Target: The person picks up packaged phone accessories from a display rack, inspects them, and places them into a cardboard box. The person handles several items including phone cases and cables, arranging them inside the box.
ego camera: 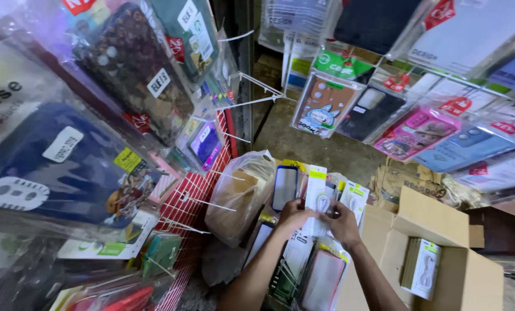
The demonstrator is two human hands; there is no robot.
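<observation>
Midway: both hands, left hand [295,214] and right hand [342,222], pinch one white cable packet [316,201] left of the cardboard box [441,230]; more packets [421,268] remain inside.

A narrow white packet [316,198] with a yellow-green top and a coiled white cable showing on its front stands upright at lower centre of the frame, pinched from both sides. Just right of it stands a matching white packet [355,198], tilted slightly.
</observation>
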